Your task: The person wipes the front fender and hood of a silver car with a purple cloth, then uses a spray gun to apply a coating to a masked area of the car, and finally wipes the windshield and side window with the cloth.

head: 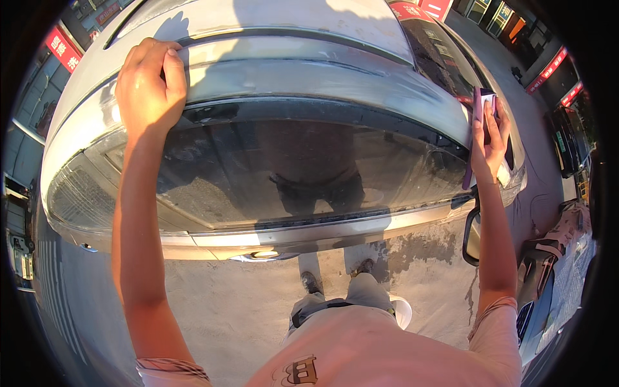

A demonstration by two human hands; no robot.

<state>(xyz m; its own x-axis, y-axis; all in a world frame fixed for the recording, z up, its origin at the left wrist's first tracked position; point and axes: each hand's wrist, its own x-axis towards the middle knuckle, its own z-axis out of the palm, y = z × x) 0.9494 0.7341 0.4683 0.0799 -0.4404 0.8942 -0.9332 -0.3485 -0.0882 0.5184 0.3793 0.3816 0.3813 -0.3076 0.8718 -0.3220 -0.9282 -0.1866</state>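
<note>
A silver car with dull, patchy paint along its roof rail [290, 72] fills the view before me. Set against that rail, by the dark roof seam, my left hand [152, 82] has bent fingers; their tips are hidden, so I cannot tell whether they grip anything. At the front pillar, beside the windscreen [437, 53], my right hand [491, 145] holds a purple folded sheet [478, 109], perhaps sandpaper, with a white piece inside its fold. The sheet's lower part runs down along the pillar. Below both hands is the dusty, dark side window [251, 169], which reflects my body.
The side mirror [472, 237] sticks out below my right forearm. A white bucket [402, 312] stands on the concrete by my legs. Another car [534, 285], partly covered with sheeting, is close on the right. Wet patches [425, 251] mark the ground.
</note>
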